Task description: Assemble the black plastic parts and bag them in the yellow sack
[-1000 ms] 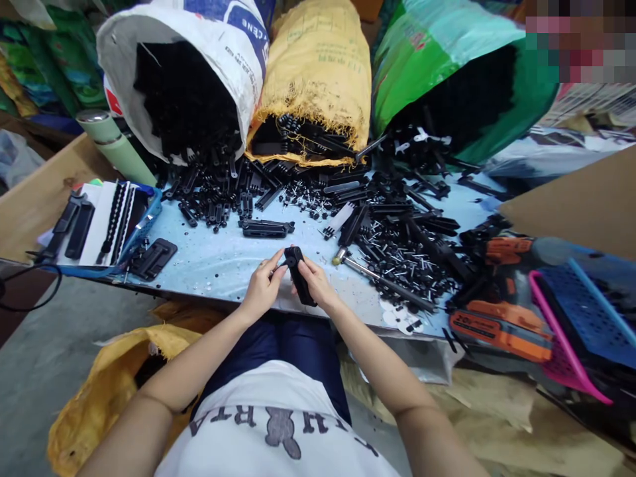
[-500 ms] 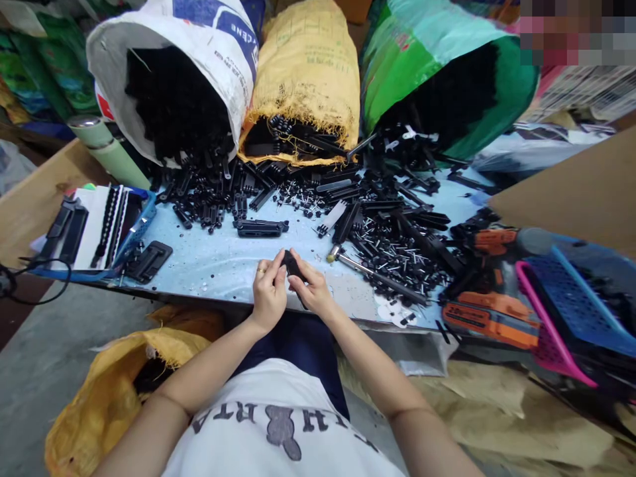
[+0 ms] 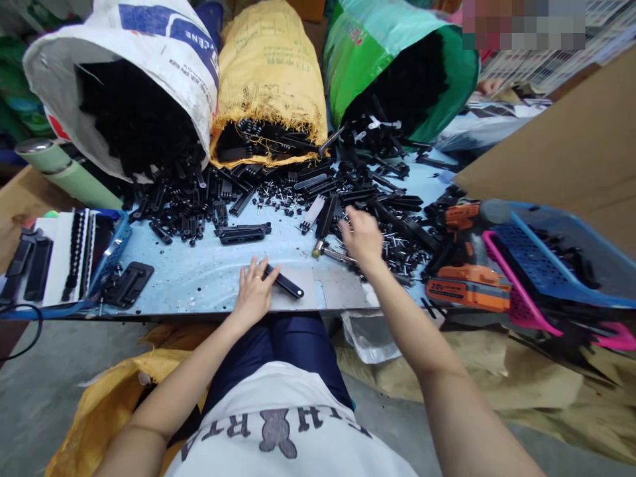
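Fingers spread, my left hand (image 3: 253, 291) rests on the blue table's front part. Its thumb side touches the upper end of a long black plastic bar (image 3: 288, 285), which lies flat and slanted with a small round hole at its right end. My right hand (image 3: 366, 240) is over the left side of the pile of screws and black parts (image 3: 397, 248), fingers apart and nothing visible in them. Just below that hand lies a hammer-like metal tool (image 3: 335, 254). A folded black bracket (image 3: 242, 233) lies beyond my left hand.
White (image 3: 54, 66), yellow (image 3: 273, 73) and green (image 3: 342, 66) sacks of black parts open onto the table's back. An orange cordless drill (image 3: 470, 288) and a blue basket (image 3: 571, 258) stand right. A basket (image 3: 106, 255) and a green flask (image 3: 74, 175) are left.
The black bar was between both hands and now lies on the table by my left hand. My right hand has moved right and forward to the screw pile. The view has shifted.
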`<move>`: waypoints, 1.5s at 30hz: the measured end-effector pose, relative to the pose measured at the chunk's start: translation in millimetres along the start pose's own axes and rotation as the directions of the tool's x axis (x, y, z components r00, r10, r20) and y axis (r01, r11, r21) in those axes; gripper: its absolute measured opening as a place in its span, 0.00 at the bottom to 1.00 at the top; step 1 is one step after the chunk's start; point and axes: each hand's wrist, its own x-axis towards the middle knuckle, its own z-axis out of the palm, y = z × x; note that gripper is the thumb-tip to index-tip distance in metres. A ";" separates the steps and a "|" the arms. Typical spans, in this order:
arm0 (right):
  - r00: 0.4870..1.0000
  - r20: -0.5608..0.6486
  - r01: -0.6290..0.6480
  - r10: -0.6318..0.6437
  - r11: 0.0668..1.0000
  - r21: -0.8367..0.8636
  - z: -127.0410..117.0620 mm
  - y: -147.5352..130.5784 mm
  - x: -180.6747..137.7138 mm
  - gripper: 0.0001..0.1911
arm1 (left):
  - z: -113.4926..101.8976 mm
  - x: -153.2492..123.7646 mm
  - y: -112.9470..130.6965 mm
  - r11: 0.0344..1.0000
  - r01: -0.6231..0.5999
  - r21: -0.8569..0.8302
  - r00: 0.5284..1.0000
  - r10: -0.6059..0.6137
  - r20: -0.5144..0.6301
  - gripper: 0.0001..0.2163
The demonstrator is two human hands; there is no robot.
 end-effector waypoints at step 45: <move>0.604 0.543 0.657 -0.584 0.750 0.077 -7.6 -47.8 -112.1 0.20 | -10.8 20.7 5.4 0.983 -0.182 0.029 0.908 0.157 0.389 0.33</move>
